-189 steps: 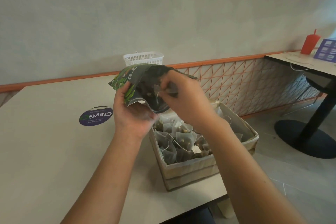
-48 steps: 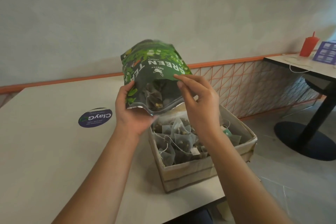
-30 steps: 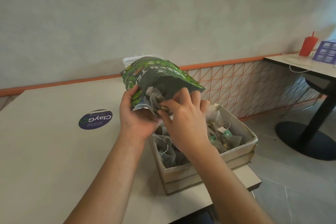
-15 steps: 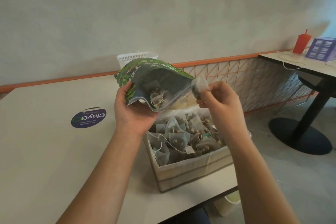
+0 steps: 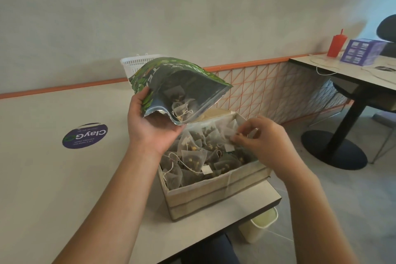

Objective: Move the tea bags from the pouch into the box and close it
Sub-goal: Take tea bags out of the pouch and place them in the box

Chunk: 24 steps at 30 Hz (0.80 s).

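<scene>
My left hand (image 5: 151,125) grips the open green tea pouch (image 5: 182,83) by its mouth, tilted above the box, with a few tea bags (image 5: 181,109) visible inside. Below it, the open cardboard box (image 5: 214,191) stands at the table's front right corner, holding several mesh tea bags (image 5: 192,156) with strings and tags. Over the box's right side, my right hand (image 5: 265,141) pinches one tea bag (image 5: 228,133) just above the pile.
A white plastic basket (image 5: 137,64) stands behind the pouch by the wall. A round purple sticker (image 5: 85,135) lies on the table (image 5: 42,167). A small bin (image 5: 261,225) sits on the floor below the corner. Another table at right carries a red cup (image 5: 336,44) and a purple box (image 5: 362,51).
My right hand drew a tea bag out of the pouch and lowered it to the box. The left hand keeps holding the pouch open and tilted.
</scene>
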### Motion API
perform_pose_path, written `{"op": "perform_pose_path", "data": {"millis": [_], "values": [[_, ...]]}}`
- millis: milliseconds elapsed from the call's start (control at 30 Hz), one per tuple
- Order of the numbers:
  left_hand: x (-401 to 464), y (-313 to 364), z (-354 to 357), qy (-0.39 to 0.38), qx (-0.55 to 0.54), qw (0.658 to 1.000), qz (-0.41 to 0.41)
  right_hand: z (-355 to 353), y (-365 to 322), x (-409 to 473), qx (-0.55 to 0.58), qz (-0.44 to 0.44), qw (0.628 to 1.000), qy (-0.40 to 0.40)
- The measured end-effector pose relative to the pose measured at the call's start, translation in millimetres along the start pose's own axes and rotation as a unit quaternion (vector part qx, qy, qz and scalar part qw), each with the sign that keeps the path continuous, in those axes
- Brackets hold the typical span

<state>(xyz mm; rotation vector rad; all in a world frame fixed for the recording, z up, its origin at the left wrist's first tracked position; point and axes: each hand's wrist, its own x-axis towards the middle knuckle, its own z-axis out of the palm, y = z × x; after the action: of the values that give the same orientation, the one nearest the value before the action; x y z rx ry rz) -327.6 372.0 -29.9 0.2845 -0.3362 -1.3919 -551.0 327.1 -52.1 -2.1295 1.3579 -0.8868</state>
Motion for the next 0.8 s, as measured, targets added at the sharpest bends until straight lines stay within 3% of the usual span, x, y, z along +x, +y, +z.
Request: {"op": "perform_pose_path", "data": {"millis": [133, 300, 367, 500, 600, 800], "values": [[-1, -1, 0, 0.011, 0.007, 1.0, -0.002, 3, 0, -1, -0.079, -0.007, 0.994, -0.079], [-3, 0, 0, 0.026, 0.004, 1.0, 0.001, 8, -5, 0, -0.194, -0.031, 0.976, -0.097], [-3, 2, -1, 0.028, 0.007, 1.0, 0.004, 9, -9, 0, -0.178, -0.05, 0.982, -0.047], [-4, 3, -4, 0.021, 0.011, 1.0, -0.005, 12, -39, -6, -0.006, -0.129, 0.986, 0.104], [-6, 0, -5, 0.019, 0.019, 1.0, -0.01, 20, -65, -11, 0.017, -0.154, 0.984, 0.093], [-10, -1, -5, 0.045, 0.034, 0.998, -0.013, 43, -88, -1, -0.069, -0.098, 0.992, 0.038]]}}
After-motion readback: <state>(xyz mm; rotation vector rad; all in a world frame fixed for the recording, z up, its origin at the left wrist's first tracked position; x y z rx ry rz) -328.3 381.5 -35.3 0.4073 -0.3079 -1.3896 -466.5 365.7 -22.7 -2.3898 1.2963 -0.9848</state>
